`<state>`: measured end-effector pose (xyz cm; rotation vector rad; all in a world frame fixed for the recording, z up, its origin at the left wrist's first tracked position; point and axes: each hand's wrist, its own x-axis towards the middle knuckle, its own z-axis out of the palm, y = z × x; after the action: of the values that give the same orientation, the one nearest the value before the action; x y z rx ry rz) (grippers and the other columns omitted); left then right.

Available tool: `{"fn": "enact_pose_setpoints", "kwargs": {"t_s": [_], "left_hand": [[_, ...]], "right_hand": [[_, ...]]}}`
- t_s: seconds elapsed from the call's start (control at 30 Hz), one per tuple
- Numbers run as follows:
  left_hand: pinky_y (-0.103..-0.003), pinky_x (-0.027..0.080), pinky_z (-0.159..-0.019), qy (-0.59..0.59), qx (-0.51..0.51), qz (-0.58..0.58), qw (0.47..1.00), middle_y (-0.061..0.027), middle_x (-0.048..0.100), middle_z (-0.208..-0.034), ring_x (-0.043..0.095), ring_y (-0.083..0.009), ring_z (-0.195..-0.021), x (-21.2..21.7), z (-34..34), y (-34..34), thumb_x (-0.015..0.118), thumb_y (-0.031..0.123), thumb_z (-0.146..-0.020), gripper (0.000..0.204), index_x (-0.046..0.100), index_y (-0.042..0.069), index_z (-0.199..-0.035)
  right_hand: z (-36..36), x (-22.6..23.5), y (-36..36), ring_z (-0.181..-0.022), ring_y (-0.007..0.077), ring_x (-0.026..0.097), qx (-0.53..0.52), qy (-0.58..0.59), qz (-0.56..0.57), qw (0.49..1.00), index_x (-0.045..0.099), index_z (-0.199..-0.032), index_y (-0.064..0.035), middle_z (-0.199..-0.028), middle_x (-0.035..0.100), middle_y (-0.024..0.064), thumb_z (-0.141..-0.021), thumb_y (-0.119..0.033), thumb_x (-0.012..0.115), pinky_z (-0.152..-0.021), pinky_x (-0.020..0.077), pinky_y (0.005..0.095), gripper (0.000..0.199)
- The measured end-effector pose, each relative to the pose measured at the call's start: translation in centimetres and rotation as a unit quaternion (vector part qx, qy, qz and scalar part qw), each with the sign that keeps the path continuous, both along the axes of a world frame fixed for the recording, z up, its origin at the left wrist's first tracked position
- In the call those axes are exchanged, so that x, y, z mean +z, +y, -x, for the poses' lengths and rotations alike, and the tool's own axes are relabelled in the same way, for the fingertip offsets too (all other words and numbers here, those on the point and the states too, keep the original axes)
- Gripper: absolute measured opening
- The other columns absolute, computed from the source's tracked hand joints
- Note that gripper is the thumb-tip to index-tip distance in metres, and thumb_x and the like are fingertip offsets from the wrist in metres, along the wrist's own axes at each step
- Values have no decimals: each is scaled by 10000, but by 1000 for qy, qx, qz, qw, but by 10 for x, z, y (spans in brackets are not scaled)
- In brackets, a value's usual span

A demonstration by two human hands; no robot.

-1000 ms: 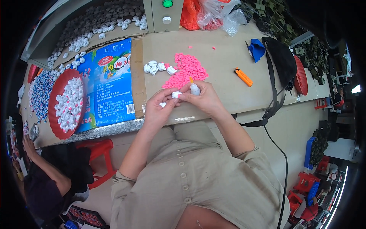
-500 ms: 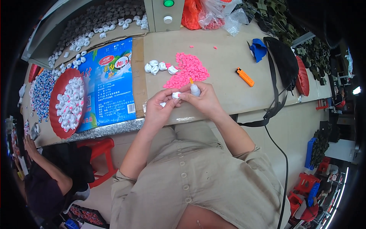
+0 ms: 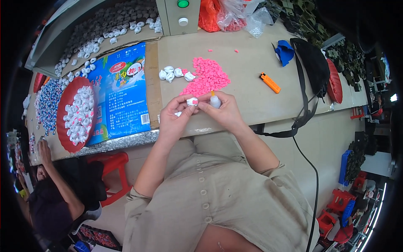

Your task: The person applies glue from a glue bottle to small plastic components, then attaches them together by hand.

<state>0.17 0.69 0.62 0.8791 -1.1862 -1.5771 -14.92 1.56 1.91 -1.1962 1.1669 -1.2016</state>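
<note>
My left hand point(image 3: 173, 121) pinches a small white moulded piece point(image 3: 192, 101) with a pink spot on its face. A second white piece point(image 3: 178, 114) shows between the palm and curled fingers of that hand. My right hand point(image 3: 225, 111) is wrapped round a small white squeeze bottle point(image 3: 215, 101) with an orange-yellow tip pointing away from me. Its thumb and forefinger meet the pinched piece at the right side. Just beyond my hands lies a heap of tiny pink pieces point(image 3: 210, 74). Several white pieces point(image 3: 169, 77) sit left of the heap.
At left, a red tray point(image 3: 64, 131) of white pieces with pink spots rests beside blue printed cardboard point(image 3: 119, 98). An orange lighter point(image 3: 270, 83) and a black bag point(image 3: 311, 63) lie at right. A co-worker's arm point(image 3: 61, 182) reaches the table at far left.
The piece in my fingers has turned, and a pink spot now shows on it. The bottle has tilted slightly. The co-worker's hand at far left has shifted.
</note>
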Motion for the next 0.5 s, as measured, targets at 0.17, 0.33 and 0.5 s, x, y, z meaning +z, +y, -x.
{"fn": "enact_pose_setpoints", "kwargs": {"t_s": [0.17,0.33,0.5], "left_hand": [[-214,454,-717,-14,-5,5,1000,-72,575,-883,557,-109,-802,-2,-1,3,531,5,-793,256,488,-25,-1043],[-209,452,-713,-21,-5,1,1000,-68,580,-870,564,-107,-793,2,7,-2,525,13,-799,259,500,-17,-1056],[-206,463,-700,-25,8,-3,1000,-69,582,-854,567,-103,-785,2,3,-8,508,0,-801,233,515,-14,-1034]], "right_hand": [[-3,-7,4,-696,76,553,-12,15,15,1000,592,-851,20,-759,600,52,-735,-60,615,-609,458,218,143],[3,-19,-3,-668,69,541,-22,8,21,999,597,-847,7,-749,597,47,-725,-69,618,-584,445,216,146],[-3,-16,-9,-665,73,544,-21,27,42,999,597,-834,8,-744,597,44,-733,-57,604,-594,445,211,120]]}}
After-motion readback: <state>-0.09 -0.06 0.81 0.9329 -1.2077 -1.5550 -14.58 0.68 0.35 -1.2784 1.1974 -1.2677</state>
